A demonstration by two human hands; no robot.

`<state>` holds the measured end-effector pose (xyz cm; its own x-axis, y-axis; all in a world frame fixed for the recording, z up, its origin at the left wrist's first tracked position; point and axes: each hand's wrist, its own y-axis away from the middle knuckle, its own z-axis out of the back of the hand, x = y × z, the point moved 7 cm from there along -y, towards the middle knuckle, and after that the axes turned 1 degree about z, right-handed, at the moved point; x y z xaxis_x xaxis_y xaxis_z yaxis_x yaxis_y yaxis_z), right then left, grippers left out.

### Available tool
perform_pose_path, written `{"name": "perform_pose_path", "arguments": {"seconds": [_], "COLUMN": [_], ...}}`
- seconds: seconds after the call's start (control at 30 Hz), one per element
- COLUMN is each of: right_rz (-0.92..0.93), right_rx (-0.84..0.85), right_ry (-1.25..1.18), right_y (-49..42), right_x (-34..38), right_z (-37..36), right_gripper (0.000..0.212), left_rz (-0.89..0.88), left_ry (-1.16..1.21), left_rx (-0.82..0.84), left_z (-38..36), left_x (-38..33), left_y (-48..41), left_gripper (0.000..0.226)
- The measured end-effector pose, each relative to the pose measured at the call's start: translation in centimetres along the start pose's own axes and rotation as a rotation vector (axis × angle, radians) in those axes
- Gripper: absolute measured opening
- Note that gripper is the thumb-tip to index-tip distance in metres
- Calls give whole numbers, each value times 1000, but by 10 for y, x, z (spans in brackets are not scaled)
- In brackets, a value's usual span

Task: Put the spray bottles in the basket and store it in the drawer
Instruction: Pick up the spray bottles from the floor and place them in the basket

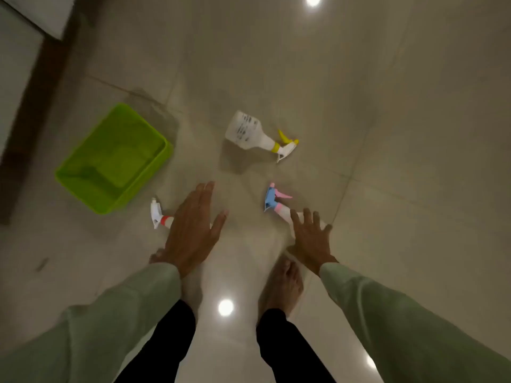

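Tiled floor [359, 92], left hand [193, 228] and right hand [311, 239] spread, palms down

Bare tiled floor [387, 106] open around three lying spray bottles [249, 132], green basket [110, 158] empty, top unobstructed

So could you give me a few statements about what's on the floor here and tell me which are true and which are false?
1. The green basket already holds a spray bottle. False: it is empty.
2. Three spray bottles lie on the floor. True: one with a yellow trigger, one with a blue and pink head, one with a red collar.
3. The left hand grips a bottle. False: it is open, fingers spread, above the red-collared bottle.
4. The right hand is open over the blue and pink bottle. True.
5. The yellow-trigger bottle stands upright. False: it lies on its side.
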<state>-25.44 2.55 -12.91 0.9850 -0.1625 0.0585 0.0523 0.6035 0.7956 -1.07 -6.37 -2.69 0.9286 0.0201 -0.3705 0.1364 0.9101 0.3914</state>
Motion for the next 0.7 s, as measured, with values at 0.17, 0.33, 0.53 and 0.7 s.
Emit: {"name": "perform_pose_path", "arguments": {"seconds": [0.17,0.33,0.53,0.7], "right_rz": [-88,-79,102,298], "right_rx": [-63,-139,-334,-402], "right_ry": [25,-205,-538,-672], "right_y": [-43,-50,-19,-4], "right_x": [-3,9,85,182], "right_z": [-22,-6,81,159], "right_gripper": [78,49,50,49], "left_rz": [-4,39,127,194], "left_ry": [64,49,165,222], "left_rx": [65,36,36,-68], "left_z": [-41,-29,44,122], "left_x": [44,56,71,111], "left_y": [-23,-29,-22,-25], "left_gripper": [64,62,65,69]}}
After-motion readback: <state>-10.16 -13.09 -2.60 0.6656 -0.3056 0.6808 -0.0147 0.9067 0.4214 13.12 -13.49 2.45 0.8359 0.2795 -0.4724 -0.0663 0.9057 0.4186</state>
